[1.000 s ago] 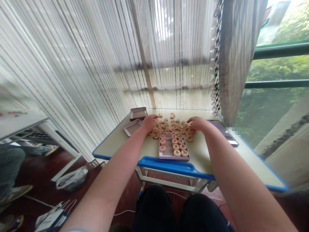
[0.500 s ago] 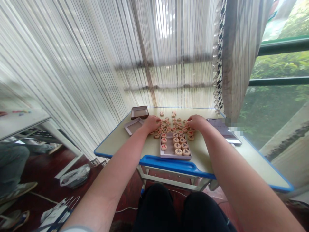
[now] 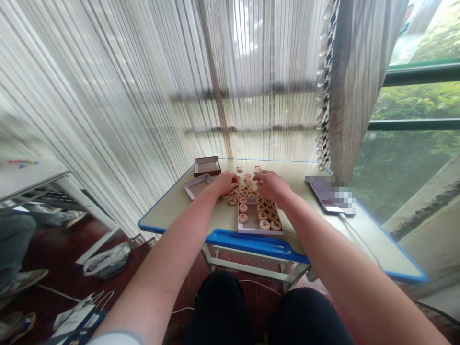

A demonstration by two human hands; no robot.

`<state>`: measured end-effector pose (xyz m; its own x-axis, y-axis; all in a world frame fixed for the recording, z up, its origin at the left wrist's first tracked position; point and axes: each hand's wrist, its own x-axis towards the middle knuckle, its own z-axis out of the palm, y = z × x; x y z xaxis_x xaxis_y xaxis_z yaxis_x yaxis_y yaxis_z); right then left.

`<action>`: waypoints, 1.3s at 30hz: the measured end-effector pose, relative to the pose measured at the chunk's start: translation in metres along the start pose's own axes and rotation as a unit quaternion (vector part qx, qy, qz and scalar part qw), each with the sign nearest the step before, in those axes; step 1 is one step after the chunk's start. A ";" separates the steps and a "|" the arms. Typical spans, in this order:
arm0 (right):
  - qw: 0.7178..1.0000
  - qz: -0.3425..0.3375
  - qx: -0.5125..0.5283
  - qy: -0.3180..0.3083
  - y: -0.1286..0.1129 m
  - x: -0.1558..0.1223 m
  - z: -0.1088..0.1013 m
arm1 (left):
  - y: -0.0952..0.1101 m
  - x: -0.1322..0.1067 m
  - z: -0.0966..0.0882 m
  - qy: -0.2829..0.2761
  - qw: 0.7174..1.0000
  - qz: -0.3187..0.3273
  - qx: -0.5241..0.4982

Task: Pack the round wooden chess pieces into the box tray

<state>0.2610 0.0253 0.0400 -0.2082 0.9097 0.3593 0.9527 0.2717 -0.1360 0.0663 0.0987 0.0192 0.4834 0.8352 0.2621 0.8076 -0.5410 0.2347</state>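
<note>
Several round wooden chess pieces (image 3: 247, 184) with red and black characters lie scattered on a pale table with a blue rim (image 3: 251, 239). A shallow grey tray (image 3: 251, 223) near the front edge holds several more pieces in rows. My left hand (image 3: 225, 183) rests on the left side of the pile, fingers curled over pieces. My right hand (image 3: 271, 184) lies over the pile's middle just behind the tray, fingers bent down onto the pieces. What either hand grips is hidden.
A dark brown box (image 3: 207, 166) and a grey lid (image 3: 197, 186) sit at the table's left back. A phone (image 3: 328, 196) lies at the right. Striped curtains hang behind. Another desk, a bag (image 3: 106, 261) and another person's leg are at the left.
My right hand has slid left from the pile's right edge to its middle, pushing pieces inward. The left hand stays at the pile's left side.
</note>
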 end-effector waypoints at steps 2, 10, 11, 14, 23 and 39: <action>1.000 -0.003 0.016 -0.010 -0.003 0.000 0.000 | 0.003 -0.002 -0.002 0.006 1.000 -0.015 -0.007; 0.999 -0.005 0.043 -0.013 -0.006 -0.002 -0.002 | 0.005 -0.003 -0.002 0.038 0.997 -0.042 -0.045; 0.999 -0.004 0.046 -0.015 -0.005 -0.002 -0.003 | 0.006 -0.002 -0.002 0.050 0.996 -0.041 -0.053; 0.998 0.006 0.066 -0.012 -0.003 -0.003 -0.005 | 0.007 -0.001 -0.003 0.120 0.986 -0.053 -0.102; 0.991 0.000 0.127 0.031 -0.005 -0.005 -0.006 | 0.010 0.002 0.005 0.091 0.920 -0.046 -0.378; 0.985 -0.052 0.095 0.135 -0.010 -0.009 -0.007 | 0.024 -0.005 -0.011 -0.010 0.835 -0.089 -0.543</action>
<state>0.2552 0.0126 0.0443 -0.2112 0.7640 0.6097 0.8657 0.4358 -0.2462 0.0793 0.0810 0.0340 0.4029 0.9075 0.1186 0.0897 -0.1682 0.9817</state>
